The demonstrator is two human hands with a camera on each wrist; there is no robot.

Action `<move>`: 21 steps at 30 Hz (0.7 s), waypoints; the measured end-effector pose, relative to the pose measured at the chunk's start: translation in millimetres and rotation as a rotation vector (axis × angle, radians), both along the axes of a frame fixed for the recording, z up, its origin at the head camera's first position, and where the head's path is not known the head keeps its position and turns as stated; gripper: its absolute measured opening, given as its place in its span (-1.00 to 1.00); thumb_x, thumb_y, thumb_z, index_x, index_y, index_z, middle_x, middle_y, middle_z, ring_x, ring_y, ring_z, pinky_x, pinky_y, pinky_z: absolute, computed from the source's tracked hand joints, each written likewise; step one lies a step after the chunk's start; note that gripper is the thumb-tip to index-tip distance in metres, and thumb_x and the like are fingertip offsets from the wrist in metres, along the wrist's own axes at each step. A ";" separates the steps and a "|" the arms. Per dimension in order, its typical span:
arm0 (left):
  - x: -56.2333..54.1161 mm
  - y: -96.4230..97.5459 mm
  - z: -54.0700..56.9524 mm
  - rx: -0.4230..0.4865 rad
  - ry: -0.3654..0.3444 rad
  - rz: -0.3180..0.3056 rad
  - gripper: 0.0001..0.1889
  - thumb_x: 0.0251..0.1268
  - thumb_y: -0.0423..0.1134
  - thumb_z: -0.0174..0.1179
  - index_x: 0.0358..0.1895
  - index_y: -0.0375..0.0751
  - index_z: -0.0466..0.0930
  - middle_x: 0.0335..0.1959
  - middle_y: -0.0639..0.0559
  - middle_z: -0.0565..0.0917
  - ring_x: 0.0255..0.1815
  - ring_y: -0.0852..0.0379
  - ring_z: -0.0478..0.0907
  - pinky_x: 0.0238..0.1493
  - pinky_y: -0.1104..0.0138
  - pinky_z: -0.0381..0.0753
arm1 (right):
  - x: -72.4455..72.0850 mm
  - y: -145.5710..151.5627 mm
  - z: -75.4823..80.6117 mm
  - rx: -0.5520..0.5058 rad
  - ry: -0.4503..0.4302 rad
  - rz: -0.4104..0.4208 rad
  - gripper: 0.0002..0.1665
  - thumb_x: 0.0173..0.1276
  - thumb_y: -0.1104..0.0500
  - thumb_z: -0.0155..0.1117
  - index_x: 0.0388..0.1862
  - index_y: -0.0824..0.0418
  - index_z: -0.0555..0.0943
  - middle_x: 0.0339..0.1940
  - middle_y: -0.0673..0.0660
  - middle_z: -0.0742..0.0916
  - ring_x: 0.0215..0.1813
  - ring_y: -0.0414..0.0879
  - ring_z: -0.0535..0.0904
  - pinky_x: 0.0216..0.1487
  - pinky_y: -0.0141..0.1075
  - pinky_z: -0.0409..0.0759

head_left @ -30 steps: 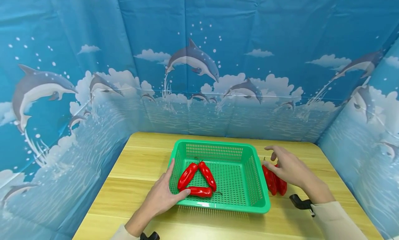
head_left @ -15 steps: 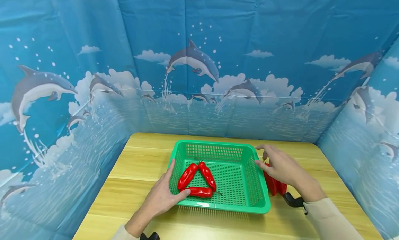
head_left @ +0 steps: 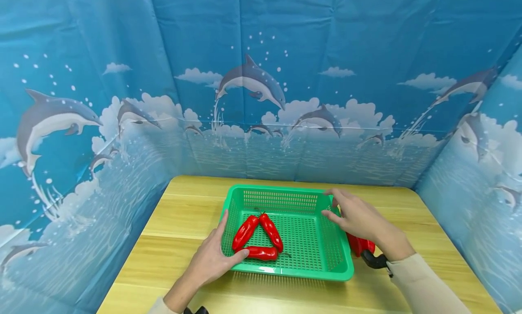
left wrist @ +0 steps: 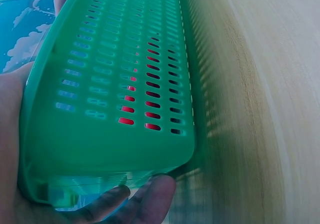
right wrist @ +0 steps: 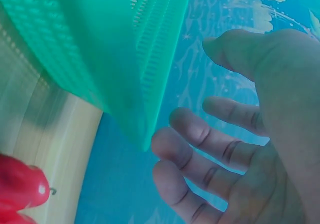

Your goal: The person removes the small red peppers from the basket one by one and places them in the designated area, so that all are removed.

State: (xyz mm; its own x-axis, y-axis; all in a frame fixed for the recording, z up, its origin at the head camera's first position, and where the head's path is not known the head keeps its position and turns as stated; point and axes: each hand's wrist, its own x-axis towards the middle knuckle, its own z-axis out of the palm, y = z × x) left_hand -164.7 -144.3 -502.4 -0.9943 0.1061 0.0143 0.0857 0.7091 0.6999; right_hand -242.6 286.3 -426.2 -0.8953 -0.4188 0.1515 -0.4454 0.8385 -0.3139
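Note:
A green plastic basket (head_left: 314,275) stands on the table with three red peppers inside: one leaning left (head_left: 245,233), another leaning right (head_left: 271,233), and a third pepper (head_left: 262,253) along the front. My left hand (head_left: 209,256) grips the basket's front left corner, thumb over the front rim and fingers along the outer left wall. Over the basket's right rim hovers my right hand (head_left: 363,219), fingers loosely bent and holding nothing. Beneath it, just right of the basket, lie red peppers (head_left: 362,246), partly hidden by the hand; they also show in the right wrist view (right wrist: 20,184).
The wooden table (head_left: 151,250) extends on both sides of the basket. A blue curtain (head_left: 261,155) printed with dolphins hangs behind and at both sides. A black wrist mount (head_left: 374,260) sits at my right wrist.
My right hand has moved left, from above the peppers on the table to the basket's right rim. My left hand and the basket have stayed in place.

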 end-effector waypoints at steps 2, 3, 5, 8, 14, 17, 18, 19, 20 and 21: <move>0.6 -0.2 0.0 0.000 0.001 0.004 0.37 0.33 0.44 0.58 1.01 0.24 -0.14 0.79 -0.37 0.48 0.70 -0.56 0.52 0.41 -0.58 0.68 | -1.1 -4.4 1.3 -0.001 -0.014 0.009 -0.30 0.75 -0.08 0.48 0.66 0.19 0.52 0.08 0.11 0.81 -0.32 -0.33 0.59 -0.33 -0.32 0.59; 0.6 -0.2 0.0 0.001 0.002 0.005 0.37 0.33 0.45 0.58 1.01 0.24 -0.14 0.79 -0.37 0.48 0.70 -0.56 0.52 0.41 -0.59 0.67 | -1.5 -6.4 1.8 0.001 -0.017 0.016 -0.30 0.76 -0.09 0.48 0.66 0.18 0.52 0.09 0.11 0.82 -0.30 -0.33 0.60 -0.32 -0.32 0.59; 0.3 0.1 -0.7 -0.002 0.002 0.003 0.37 0.33 0.46 0.57 1.01 0.24 -0.15 0.79 -0.37 0.48 0.71 -0.56 0.52 0.42 -0.58 0.67 | -2.5 -9.3 1.8 0.009 -0.023 0.024 -0.30 0.76 -0.10 0.47 0.67 0.17 0.52 0.09 0.12 0.82 -0.29 -0.33 0.60 -0.32 -0.31 0.59; -0.2 0.8 -2.1 -0.004 0.003 0.001 0.37 0.33 0.48 0.56 1.01 0.25 -0.16 0.80 -0.35 0.47 0.72 -0.55 0.51 0.44 -0.58 0.66 | -3.2 -12.6 2.0 0.007 -0.033 0.031 -0.29 0.77 -0.11 0.46 0.69 0.14 0.51 0.13 0.15 0.82 -0.29 -0.33 0.61 -0.34 -0.32 0.57; 0.5 1.7 -2.6 0.000 0.002 0.006 0.38 0.32 0.49 0.56 1.00 0.27 -0.16 0.79 -0.35 0.48 0.71 -0.53 0.53 0.42 -0.57 0.68 | -4.4 -21.2 8.8 -0.003 -0.030 0.058 -0.26 0.77 -0.13 0.46 0.73 0.12 0.50 0.16 0.12 0.82 -0.29 -0.36 0.62 -0.34 -0.33 0.59; 0.7 1.4 -1.7 0.006 -0.001 0.009 0.38 0.31 0.49 0.57 1.00 0.28 -0.16 0.79 -0.34 0.49 0.70 -0.52 0.53 0.41 -0.57 0.69 | -5.4 -26.3 12.8 -0.001 -0.035 0.066 -0.24 0.77 -0.17 0.44 0.75 0.08 0.48 0.19 0.11 0.81 -0.23 -0.30 0.67 -0.30 -0.30 0.62; 0.7 1.2 -1.4 0.007 -0.001 0.010 0.38 0.31 0.49 0.57 1.00 0.28 -0.15 0.79 -0.34 0.49 0.70 -0.52 0.53 0.41 -0.56 0.69 | -5.8 -28.0 13.8 -0.004 -0.037 0.071 -0.24 0.77 -0.17 0.44 0.75 0.08 0.48 0.20 0.12 0.82 -0.20 -0.26 0.70 -0.28 -0.28 0.64; 0.7 1.0 -1.2 0.006 -0.001 0.012 0.38 0.31 0.49 0.57 1.00 0.28 -0.15 0.79 -0.34 0.49 0.70 -0.52 0.54 0.41 -0.56 0.69 | -6.2 -29.8 14.9 -0.004 -0.037 0.076 -0.23 0.78 -0.18 0.43 0.76 0.07 0.47 0.23 0.12 0.82 -0.16 -0.23 0.73 -0.25 -0.26 0.67; 0.6 0.9 -1.0 0.006 -0.001 0.012 0.37 0.31 0.49 0.56 1.00 0.28 -0.15 0.79 -0.34 0.49 0.70 -0.52 0.54 0.41 -0.57 0.69 | -6.8 -31.5 15.7 -0.006 -0.040 0.078 -0.23 0.78 -0.18 0.43 0.76 0.07 0.46 0.25 0.13 0.82 -0.12 -0.20 0.76 -0.23 -0.24 0.70; 0.5 0.8 -1.0 0.004 0.000 0.012 0.37 0.32 0.49 0.56 1.00 0.28 -0.15 0.78 -0.34 0.49 0.70 -0.52 0.54 0.41 -0.57 0.69 | -7.3 -33.2 16.5 -0.009 -0.041 0.081 -0.23 0.78 -0.17 0.44 0.77 0.07 0.46 0.27 0.14 0.82 -0.07 -0.17 0.78 -0.20 -0.22 0.73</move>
